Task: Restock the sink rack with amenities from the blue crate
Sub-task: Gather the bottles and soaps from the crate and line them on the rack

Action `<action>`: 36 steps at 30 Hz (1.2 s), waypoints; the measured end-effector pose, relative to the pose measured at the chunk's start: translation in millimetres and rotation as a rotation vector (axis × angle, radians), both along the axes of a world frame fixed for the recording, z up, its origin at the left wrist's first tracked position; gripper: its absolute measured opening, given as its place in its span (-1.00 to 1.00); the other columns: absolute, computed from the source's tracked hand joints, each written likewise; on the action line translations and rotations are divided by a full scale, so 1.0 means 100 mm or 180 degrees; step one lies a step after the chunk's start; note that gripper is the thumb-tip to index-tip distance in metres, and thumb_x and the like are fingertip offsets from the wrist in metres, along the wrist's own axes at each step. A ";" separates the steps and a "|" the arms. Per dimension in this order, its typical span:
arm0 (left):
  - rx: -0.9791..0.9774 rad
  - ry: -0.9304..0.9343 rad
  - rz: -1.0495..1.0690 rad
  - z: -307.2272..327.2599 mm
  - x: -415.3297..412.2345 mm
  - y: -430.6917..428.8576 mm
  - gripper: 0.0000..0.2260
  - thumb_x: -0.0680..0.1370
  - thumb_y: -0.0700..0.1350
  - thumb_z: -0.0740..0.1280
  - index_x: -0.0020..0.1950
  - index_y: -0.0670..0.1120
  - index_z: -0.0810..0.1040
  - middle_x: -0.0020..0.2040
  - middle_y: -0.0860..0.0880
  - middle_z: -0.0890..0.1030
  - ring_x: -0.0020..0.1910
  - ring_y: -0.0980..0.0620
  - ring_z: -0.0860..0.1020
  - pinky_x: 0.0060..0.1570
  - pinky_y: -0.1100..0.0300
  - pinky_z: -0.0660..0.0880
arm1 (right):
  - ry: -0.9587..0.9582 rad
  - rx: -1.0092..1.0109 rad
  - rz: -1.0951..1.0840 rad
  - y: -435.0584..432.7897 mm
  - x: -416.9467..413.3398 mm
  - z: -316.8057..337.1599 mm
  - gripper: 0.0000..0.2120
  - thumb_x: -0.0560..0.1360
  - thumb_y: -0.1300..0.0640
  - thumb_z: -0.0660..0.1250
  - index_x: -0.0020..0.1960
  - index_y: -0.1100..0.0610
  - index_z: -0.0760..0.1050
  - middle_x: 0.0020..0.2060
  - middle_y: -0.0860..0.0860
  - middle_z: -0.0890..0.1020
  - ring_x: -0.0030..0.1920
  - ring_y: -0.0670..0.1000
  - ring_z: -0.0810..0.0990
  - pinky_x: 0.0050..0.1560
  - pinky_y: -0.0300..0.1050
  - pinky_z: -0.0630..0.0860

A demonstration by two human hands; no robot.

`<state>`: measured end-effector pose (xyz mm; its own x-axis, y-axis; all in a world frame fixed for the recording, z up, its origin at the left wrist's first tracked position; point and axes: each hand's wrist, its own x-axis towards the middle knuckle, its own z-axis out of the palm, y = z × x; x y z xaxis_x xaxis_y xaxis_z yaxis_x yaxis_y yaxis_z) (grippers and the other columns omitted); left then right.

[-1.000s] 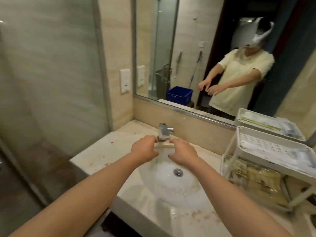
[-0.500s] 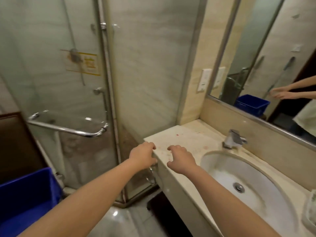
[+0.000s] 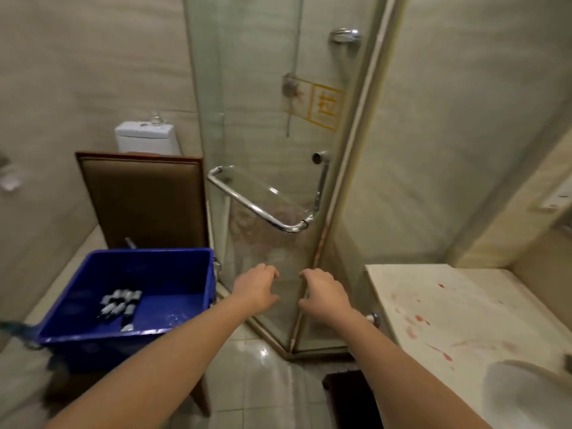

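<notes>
The left hand (image 3: 258,287) and right hand (image 3: 325,294) hover empty before the glass shower door (image 3: 269,150) with fingers loosely curled. At lower left sits the blue crate (image 3: 173,274), holding small blurred items (image 3: 119,305) — perhaps little bottles. The frame corner cuts off the sink (image 3: 526,394).

Open top on blue crate (image 3: 173,274), free access from above. Inside, small bottles (image 3: 119,305) cluster left-centre on crate floor; right part of that floor bare. Directly behind crate, brown chair back (image 3: 145,199) rises and blocks the far side. Right of crate: glass shower door (image 3: 263,119), its chrome handle (image 3: 257,209) juts out higher than crate rim. Farther right of crate, counter (image 3: 448,305); open tiled floor (image 3: 257,382) gap between the two.
</notes>
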<state>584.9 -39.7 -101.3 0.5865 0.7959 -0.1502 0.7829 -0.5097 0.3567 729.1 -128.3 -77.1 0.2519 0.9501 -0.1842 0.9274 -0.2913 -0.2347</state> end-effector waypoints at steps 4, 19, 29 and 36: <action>0.0022 0.0052 0.0413 -0.02 -0.26 0.17 -0.53 0.51 0.04 0.41 0.38 0.05 0.38 0.33 0.03 0.43 0.26 0.01 0.47 0.15 0.06 0.49 | 0.0011 0.0024 0.0502 0.43 -0.17 -0.04 -0.44 0.46 0.01 0.34 0.43 0.03 0.31 0.33 0.03 0.43 0.36 0.10 0.38 0.29 0.00 0.40; -0.0094 0.0157 0.2043 -0.14 -1.23 0.27 -0.54 0.53 0.04 0.39 0.39 0.01 0.37 0.32 0.01 0.43 0.22 0.00 0.48 0.10 0.05 0.50 | 0.0254 0.0091 0.2120 1.42 -1.00 -0.16 -0.47 0.43 0.08 0.34 0.40 0.01 0.37 0.24 0.00 0.50 0.27 0.08 0.46 0.19 -0.01 0.48; -0.0192 0.0189 0.2700 -0.28 -1.88 0.27 -0.57 0.52 0.04 0.41 0.34 0.04 0.40 0.31 0.03 0.43 0.17 0.00 0.50 0.10 0.07 0.51 | 0.0239 -0.0077 0.2632 1.78 -1.63 -0.40 -0.48 0.47 0.09 0.32 0.42 0.04 0.33 0.27 0.03 0.44 0.25 0.10 0.42 0.21 0.00 0.43; -0.0395 0.0232 0.2684 -0.49 -2.52 0.58 -0.56 0.51 0.04 0.40 0.35 0.04 0.40 0.28 0.01 0.45 0.16 0.00 0.50 0.06 0.09 0.51 | 0.0242 -0.0257 0.2615 2.14 -2.21 -0.65 -0.50 0.48 0.06 0.32 0.40 0.04 0.35 0.25 0.04 0.44 0.23 0.11 0.43 0.17 0.01 0.45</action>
<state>333.2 18.7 -150.5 -0.2091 0.9371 -0.2794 0.9060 0.2932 0.3053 508.2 86.1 -141.9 -0.5327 0.8091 -0.2482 0.8346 0.4535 -0.3128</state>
